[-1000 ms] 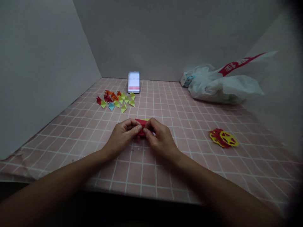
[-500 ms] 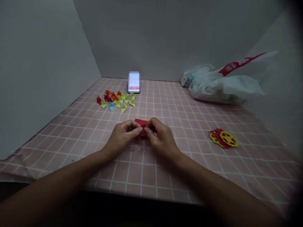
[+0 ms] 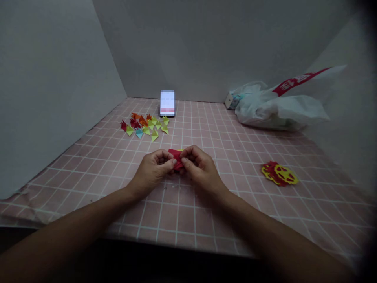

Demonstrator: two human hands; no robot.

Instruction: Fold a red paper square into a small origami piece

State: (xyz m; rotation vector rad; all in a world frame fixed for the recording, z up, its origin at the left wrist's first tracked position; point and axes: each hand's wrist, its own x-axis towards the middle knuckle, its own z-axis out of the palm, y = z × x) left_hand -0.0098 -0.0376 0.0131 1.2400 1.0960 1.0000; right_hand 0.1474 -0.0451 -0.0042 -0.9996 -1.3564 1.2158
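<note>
Between my two hands is a small piece of folded red paper (image 3: 177,159), held just above the middle of the table. My left hand (image 3: 156,167) pinches its left side between thumb and fingers. On the other side, my right hand (image 3: 202,169) grips the paper's right edge with thumb and forefinger. A bit of yellow paper (image 3: 180,149) shows behind the red one; whether it is held or lies on the table I cannot tell. The fingertips hide part of the fold.
Several small origami pieces (image 3: 146,130) in yellow, orange, red and blue lie at the back left. A lit phone (image 3: 167,103) stands behind them. Red and yellow paper cut-outs (image 3: 284,175) lie at the right. A white plastic bag (image 3: 271,112) rests by a small box (image 3: 229,101) at the back right.
The fingers of my right hand have shifted slightly on the red paper, and more of its face shows between the thumbs. Less of the yellow paper is visible.
</note>
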